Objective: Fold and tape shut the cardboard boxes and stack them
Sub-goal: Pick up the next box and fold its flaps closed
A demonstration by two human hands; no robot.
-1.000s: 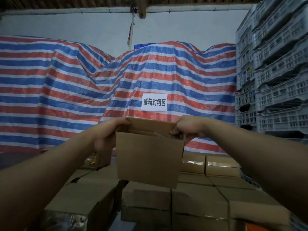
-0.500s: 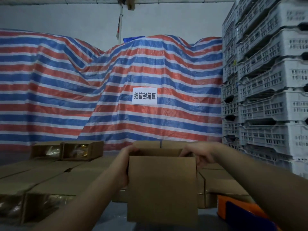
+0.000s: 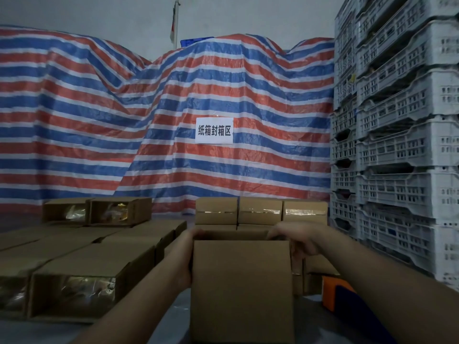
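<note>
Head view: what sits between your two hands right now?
The open cardboard box, gripped at its top edge by the left hand and right hand, in the head view.

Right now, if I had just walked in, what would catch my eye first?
Probably the huge red, white and blue striped tarpaulin draped across the whole background, with a white paper sign pinned near its middle. In front, two bare hands, left and right, hold an open brown cardboard box by its top edges. A tall stack of grey plastic crates fills the right side.
</note>
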